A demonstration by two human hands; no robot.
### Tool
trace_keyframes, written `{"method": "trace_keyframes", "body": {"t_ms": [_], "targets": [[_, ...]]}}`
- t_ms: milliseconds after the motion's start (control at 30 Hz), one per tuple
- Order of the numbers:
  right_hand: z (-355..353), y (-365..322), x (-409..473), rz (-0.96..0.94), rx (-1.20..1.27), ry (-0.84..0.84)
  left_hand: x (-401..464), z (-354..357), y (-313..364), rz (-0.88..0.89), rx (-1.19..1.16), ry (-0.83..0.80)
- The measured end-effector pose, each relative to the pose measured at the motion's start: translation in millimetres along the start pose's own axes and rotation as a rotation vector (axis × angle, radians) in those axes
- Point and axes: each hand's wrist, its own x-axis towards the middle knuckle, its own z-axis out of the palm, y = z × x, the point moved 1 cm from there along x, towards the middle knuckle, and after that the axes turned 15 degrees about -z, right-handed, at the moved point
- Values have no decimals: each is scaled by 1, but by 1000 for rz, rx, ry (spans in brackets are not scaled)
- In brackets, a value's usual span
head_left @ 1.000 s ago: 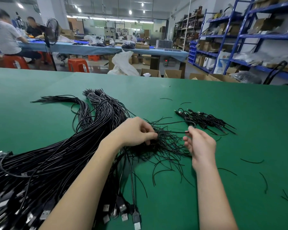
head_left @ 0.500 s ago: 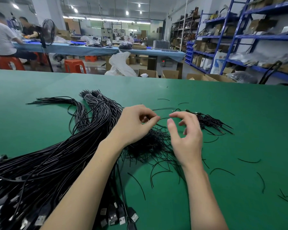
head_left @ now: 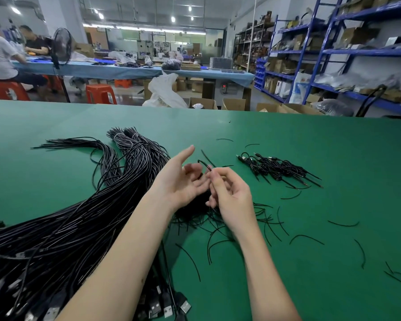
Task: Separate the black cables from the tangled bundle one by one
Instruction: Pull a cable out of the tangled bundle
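A thick bundle of long black cables [head_left: 79, 216] with USB plugs lies across the left of the green table [head_left: 287, 135]. A tangle of thin short black cables [head_left: 192, 213] sits just below my hands. My left hand [head_left: 183, 181] is raised above it, palm up, with its fingers spread and straight. My right hand [head_left: 229, 195] pinches one thin black cable [head_left: 204, 163] between thumb and fingers; the cable arcs up over my left fingertips. To the right lies a separate pile of short black cables [head_left: 278, 169].
Loose thin cable pieces [head_left: 306, 238] are scattered over the table to the right and front. USB plugs [head_left: 167, 306] lie at the near edge. Beyond the table's far edge stand cardboard boxes [head_left: 234, 104], blue shelving [head_left: 333, 52], and people seated at another table.
Both hands rose off the tangle. My left hand turned palm up and spread its fingers, and my right hand closed in beside it, pinching one thin cable.
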Motion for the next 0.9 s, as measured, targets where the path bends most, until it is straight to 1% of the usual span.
{"method": "trace_keyframes", "body": {"t_ms": [67, 100, 200, 333, 567, 667, 767, 833, 867, 900], "targets": [[1, 1, -1, 8, 2, -71, 2, 0, -1, 30, 328, 53], [0, 1, -1, 20, 1, -124, 3, 0, 0, 81, 399, 55], [-8, 2, -3, 67, -26, -250, 5, -1, 6, 232, 409, -26], [-11, 3, -5, 119, -12, -369, 5, -3, 7, 303, 361, -153], [-14, 1, -6, 246, -66, -486, 5, -1, 8, 410, 440, -191], [-19, -2, -5, 285, -189, -480, 4, 1, 7, 405, 541, -240], [-23, -7, -3, 300, -403, -479, 0, 2, 3, 367, 699, -318], [-30, -10, -1, 269, -561, -472, -12, 2, 3, 200, 836, -384], [-33, -11, 1, 248, -596, -462, -18, 1, 3, 127, 976, -396], [-37, -14, 3, 240, -603, -454, -24, 1, 1, 84, 1174, -390]]}}
